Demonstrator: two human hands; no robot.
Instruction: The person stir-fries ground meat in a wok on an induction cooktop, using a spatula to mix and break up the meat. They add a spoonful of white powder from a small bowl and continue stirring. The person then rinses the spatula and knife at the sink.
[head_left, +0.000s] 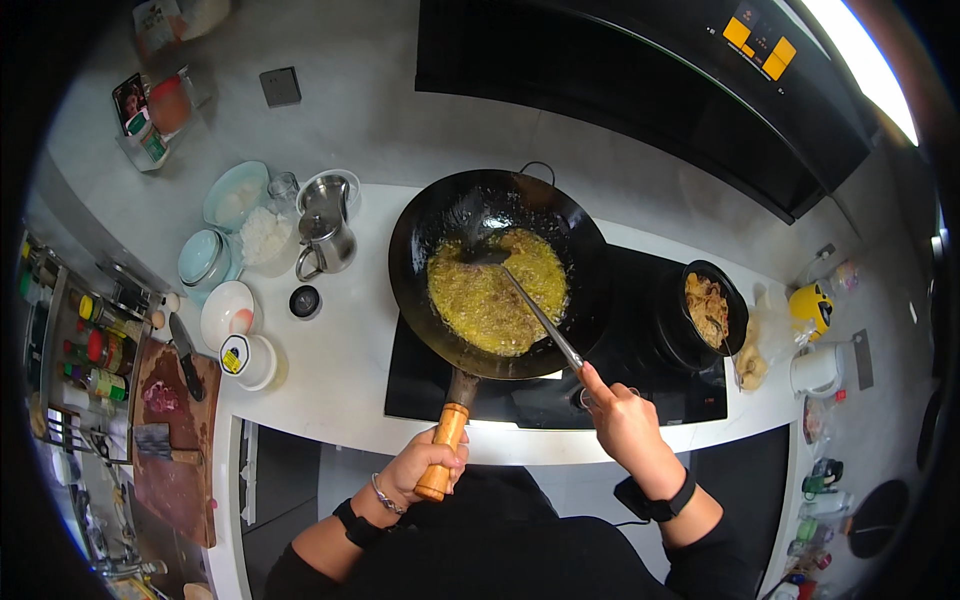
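Note:
A black wok (420, 225) stands on the black cooktop (637, 409), with bubbling yellow liquid (499, 315) and some darker bits in its bottom. Its wooden handle (450, 427) points towards me, and my left hand (431, 461) is closed around it. My right hand (626, 427) grips the end of a long metal ladle or spatula (541, 316), index finger laid along the shaft. The dark head of this utensil rests in the liquid near the wok's middle; its exact shape is partly hidden.
Right of the wok stands a black pot (739, 307) of food with a utensil in it. At left are a steel oil pot (334, 244), a black lid (305, 301), white bowls (217, 315), a white tub (259, 364), and a cutting board (180, 502) with a knife (184, 349), cleaver (154, 441) and chopped meat (160, 397).

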